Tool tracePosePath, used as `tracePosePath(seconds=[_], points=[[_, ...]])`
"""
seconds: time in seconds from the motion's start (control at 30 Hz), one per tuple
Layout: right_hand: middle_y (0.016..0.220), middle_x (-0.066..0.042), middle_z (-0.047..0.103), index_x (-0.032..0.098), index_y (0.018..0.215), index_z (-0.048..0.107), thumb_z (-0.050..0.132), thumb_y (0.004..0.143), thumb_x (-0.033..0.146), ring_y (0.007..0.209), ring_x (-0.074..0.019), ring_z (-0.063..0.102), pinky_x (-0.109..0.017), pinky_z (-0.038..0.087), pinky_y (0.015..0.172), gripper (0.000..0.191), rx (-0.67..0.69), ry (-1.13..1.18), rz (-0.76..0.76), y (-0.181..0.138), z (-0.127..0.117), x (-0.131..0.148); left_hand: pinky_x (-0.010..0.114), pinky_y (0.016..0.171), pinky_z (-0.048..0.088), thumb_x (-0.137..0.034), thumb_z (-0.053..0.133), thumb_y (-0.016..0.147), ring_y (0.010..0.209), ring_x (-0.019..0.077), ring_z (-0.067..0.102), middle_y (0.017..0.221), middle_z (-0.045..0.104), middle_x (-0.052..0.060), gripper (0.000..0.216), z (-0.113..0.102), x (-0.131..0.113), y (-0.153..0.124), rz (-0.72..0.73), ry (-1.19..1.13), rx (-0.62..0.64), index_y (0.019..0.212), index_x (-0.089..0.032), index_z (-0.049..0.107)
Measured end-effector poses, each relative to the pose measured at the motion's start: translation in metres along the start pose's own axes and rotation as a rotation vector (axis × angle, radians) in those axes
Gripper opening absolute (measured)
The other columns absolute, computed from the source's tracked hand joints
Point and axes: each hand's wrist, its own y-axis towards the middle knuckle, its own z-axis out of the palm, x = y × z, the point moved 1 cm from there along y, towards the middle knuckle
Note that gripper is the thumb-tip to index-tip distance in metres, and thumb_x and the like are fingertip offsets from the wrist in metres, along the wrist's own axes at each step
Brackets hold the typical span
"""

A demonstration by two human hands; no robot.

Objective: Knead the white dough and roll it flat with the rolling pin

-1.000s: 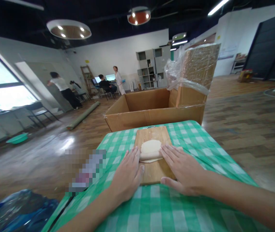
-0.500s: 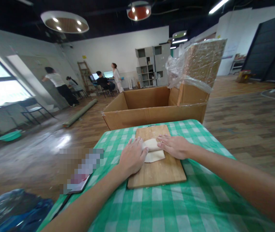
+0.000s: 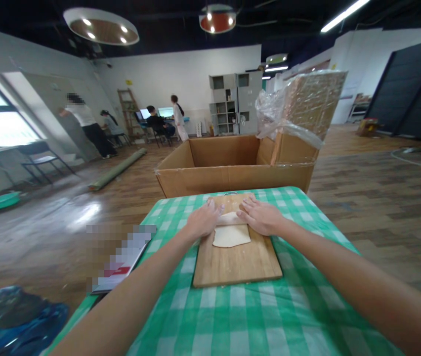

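A flat, pale sheet of dough (image 3: 231,236) lies on a wooden cutting board (image 3: 237,267). Across its far part runs a pale cylinder (image 3: 229,218) that looks like a rolling pin; its ends are hidden under my hands. My left hand (image 3: 206,217) rests over the left end, fingers stretched forward. On the right end lies my right hand (image 3: 260,215), also flat with its fingers extended. Neither hand is wrapped round the cylinder.
A green checked tablecloth (image 3: 247,321) covers the table. A partly blurred flat item (image 3: 121,269) lies at its left edge. Beyond stands a large open cardboard box (image 3: 229,178). Blue plastic (image 3: 28,321) is at lower left; several people are farther back.
Both hands have moved forward with the pale cylinder, toward the board's far end. More of the flat dough shows on the near side.
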Motion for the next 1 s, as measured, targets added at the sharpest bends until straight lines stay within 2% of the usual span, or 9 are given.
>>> tracePosePath(seconds=[0.07, 0.13, 0.2, 0.3, 0.43, 0.57, 0.73, 0.87, 1.0], points=[[0.137, -0.018, 0.061, 0.015, 0.135, 0.059, 0.028, 0.105, 0.053, 0.128, -0.0322, 0.055, -0.048, 0.045, 0.105, 0.057, 0.021, -0.012, 0.021, -0.009, 0.001, 0.008, 0.047, 0.108, 0.041, -0.033, 0.033, 0.104, 0.128, 0.0293, 0.055, 0.128, 0.064, 0.019, 0.04, -0.003, -0.008, -0.013, 0.006, 0.006, -0.017, 0.124, -0.014, 0.062], [0.149, -0.02, 0.051, 0.009, 0.148, 0.046, 0.018, 0.104, 0.057, 0.14, -0.0336, 0.044, -0.048, 0.037, 0.113, 0.071, 0.009, -0.007, 0.033, -0.023, 0.002, 0.017, 0.05, 0.112, 0.037, -0.036, 0.032, 0.104, 0.129, 0.0295, 0.055, 0.127, 0.065, 0.019, 0.042, -0.006, -0.016, -0.028, 0.013, 0.019, -0.043, 0.12, -0.014, 0.064], [0.157, -0.018, 0.041, 0.008, 0.153, 0.039, 0.021, 0.102, 0.061, 0.145, -0.0332, 0.037, -0.047, 0.032, 0.116, 0.076, 0.006, 0.01, 0.004, -0.04, 0.001, 0.027, 0.052, 0.115, 0.034, -0.04, 0.029, 0.105, 0.13, 0.0293, 0.054, 0.129, 0.065, 0.018, 0.046, -0.009, -0.021, -0.043, 0.022, 0.034, -0.071, 0.122, -0.013, 0.063], [0.16, -0.017, 0.036, 0.008, 0.153, 0.038, 0.026, 0.1, 0.066, 0.147, -0.033, 0.032, -0.049, 0.027, 0.119, 0.08, -0.001, 0.018, -0.044, -0.06, -0.003, 0.04, 0.051, 0.119, 0.029, -0.044, 0.03, 0.104, 0.14, 0.0294, 0.045, 0.144, 0.055, 0.021, 0.053, -0.012, -0.026, -0.064, 0.031, 0.034, -0.111, 0.136, -0.008, 0.053], [0.163, -0.019, 0.028, 0.007, 0.156, 0.034, 0.033, 0.097, 0.068, 0.15, -0.0352, 0.026, -0.053, 0.025, 0.12, 0.085, -0.002, -0.004, -0.091, -0.08, -0.008, 0.051, 0.051, 0.123, 0.025, -0.048, 0.036, 0.102, 0.148, 0.0314, 0.034, 0.154, 0.043, 0.023, 0.063, -0.019, -0.033, -0.09, 0.013, -0.001, -0.077, 0.145, -0.004, 0.044], [0.164, -0.018, 0.023, 0.008, 0.159, 0.026, 0.039, 0.094, 0.071, 0.151, -0.0344, 0.021, -0.052, 0.022, 0.122, 0.091, -0.007, -0.013, -0.138, -0.099, -0.008, 0.059, 0.051, 0.123, 0.025, -0.049, 0.036, 0.102, 0.15, 0.0296, 0.03, 0.159, 0.037, 0.019, 0.066, -0.026, -0.041, -0.114, 0.017, -0.057, -0.039, 0.153, -0.008, 0.034], [0.165, -0.017, 0.017, 0.01, 0.161, 0.018, 0.04, 0.092, 0.074, 0.152, -0.0355, 0.018, -0.053, 0.022, 0.122, 0.096, -0.005, 0.002, -0.159, -0.119, -0.005, 0.064, 0.051, 0.124, 0.025, -0.053, 0.042, 0.099, 0.151, 0.0294, 0.027, 0.162, 0.033, 0.015, 0.074, -0.03, -0.048, -0.142, 0.032, -0.073, -0.058, 0.158, -0.013, 0.024], [0.165, -0.016, 0.017, 0.012, 0.162, 0.015, 0.04, 0.092, 0.073, 0.152, -0.0354, 0.017, -0.054, 0.022, 0.122, 0.096, 0.016, 0.011, -0.187, -0.126, -0.005, 0.065, 0.051, 0.123, 0.027, -0.055, 0.043, 0.098, 0.152, 0.0291, 0.025, 0.163, 0.031, 0.014, 0.078, -0.033, -0.051, -0.153, 0.047, -0.071, -0.052, 0.159, -0.015, 0.018], [0.164, -0.017, 0.022, 0.011, 0.161, 0.02, 0.04, 0.092, 0.073, 0.151, -0.0353, 0.022, -0.054, 0.023, 0.121, 0.094, 0.003, 0.019, -0.177, -0.118, -0.01, 0.062, 0.051, 0.123, 0.027, -0.055, 0.041, 0.099, 0.151, 0.0298, 0.027, 0.161, 0.034, 0.015, 0.074, -0.032, -0.048, -0.145, 0.033, -0.093, -0.047, 0.158, -0.014, 0.024]])
